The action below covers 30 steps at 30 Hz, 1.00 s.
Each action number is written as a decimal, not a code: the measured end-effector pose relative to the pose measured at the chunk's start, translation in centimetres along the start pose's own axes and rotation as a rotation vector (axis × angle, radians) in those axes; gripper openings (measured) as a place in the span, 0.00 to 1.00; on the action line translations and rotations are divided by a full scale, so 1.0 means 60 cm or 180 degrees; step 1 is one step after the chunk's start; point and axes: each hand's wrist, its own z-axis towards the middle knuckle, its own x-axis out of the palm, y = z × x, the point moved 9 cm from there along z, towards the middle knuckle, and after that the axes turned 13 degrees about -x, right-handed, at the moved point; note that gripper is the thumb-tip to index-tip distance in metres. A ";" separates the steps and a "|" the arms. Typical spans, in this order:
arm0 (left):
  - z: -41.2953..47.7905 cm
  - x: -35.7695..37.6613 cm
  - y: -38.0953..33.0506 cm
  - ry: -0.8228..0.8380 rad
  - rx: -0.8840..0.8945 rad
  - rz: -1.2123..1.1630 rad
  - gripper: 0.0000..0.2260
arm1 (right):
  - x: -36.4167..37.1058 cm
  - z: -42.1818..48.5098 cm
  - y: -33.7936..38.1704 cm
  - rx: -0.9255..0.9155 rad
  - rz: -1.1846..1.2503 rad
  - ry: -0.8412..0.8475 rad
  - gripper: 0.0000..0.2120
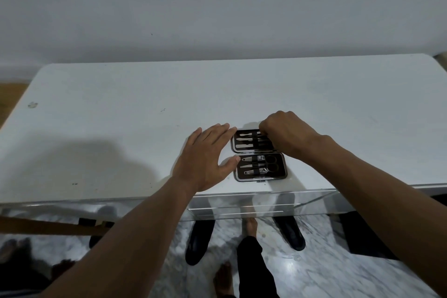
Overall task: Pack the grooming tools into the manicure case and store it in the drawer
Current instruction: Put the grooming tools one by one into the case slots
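A dark manicure case [280,174] lies spread open in two halves near the front edge of the white table [121,128]. The near half holds clippers, a file and small scissors [272,163] under a strap. The far half [244,141] holds several slim metal tools. My left hand [205,157] lies flat with fingers apart against the case's left side, fingertips at the far half and thumb at the near half. My right hand [287,133] is curled over the right end of the far half, fingers pinched on a tool there; the tool itself is mostly hidden.
A closed drawer front with a mirrored surface [254,205] sits just below the table edge under the case. Bare feet [250,225] and dark trouser legs stand on the marble floor. A wooden bar [48,227] crosses at the lower left. A pale wall backs the table.
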 end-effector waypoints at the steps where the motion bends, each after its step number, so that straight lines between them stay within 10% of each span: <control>1: 0.000 0.000 0.000 0.0002 -0.0002 0.0000 0.28 | -0.001 0.000 0.000 0.0003 0.0004 -0.0007 0.08; 30: 0.003 0.003 0.004 0.0005 0.0006 -0.0030 0.28 | 0.008 0.010 -0.011 0.0338 0.0841 -0.0467 0.11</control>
